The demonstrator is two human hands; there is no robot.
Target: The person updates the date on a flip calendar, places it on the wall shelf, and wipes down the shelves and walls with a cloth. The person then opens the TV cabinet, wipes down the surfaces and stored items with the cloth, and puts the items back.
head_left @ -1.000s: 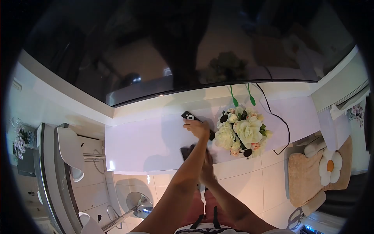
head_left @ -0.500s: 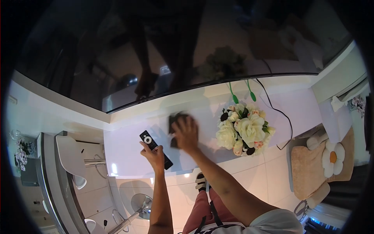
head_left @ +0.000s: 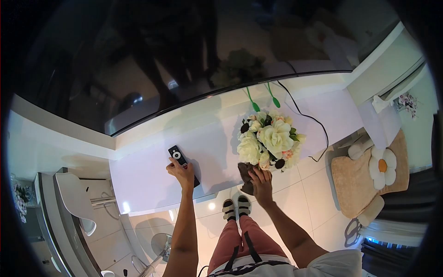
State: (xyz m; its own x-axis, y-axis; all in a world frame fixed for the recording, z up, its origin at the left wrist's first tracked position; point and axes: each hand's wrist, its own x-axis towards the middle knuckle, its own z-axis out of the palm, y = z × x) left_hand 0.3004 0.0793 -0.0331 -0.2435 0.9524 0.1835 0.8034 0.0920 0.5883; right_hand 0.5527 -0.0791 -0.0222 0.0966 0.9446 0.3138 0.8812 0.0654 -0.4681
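Note:
My left hand is closed around a black remote control with a round white ring button, at the left part of the white shelf. The lower end of the remote sticks out past my palm. At the shelf's front edge, my right hand has its fingers on a dark brown cloth, which looks bunched under them. Just above that hand stands a bouquet of cream and white flowers with dark and pink blooms; its base is hidden.
A large dark TV screen rises behind the shelf. A black cable and two green-tipped stems lie behind the bouquet. To the right sits a tan chair with a flower cushion; a white stool seat is at the left.
My right hand has moved right and toward me with the cloth, from the middle of the shelf to its front edge by the bouquet. My left hand still holds the remote.

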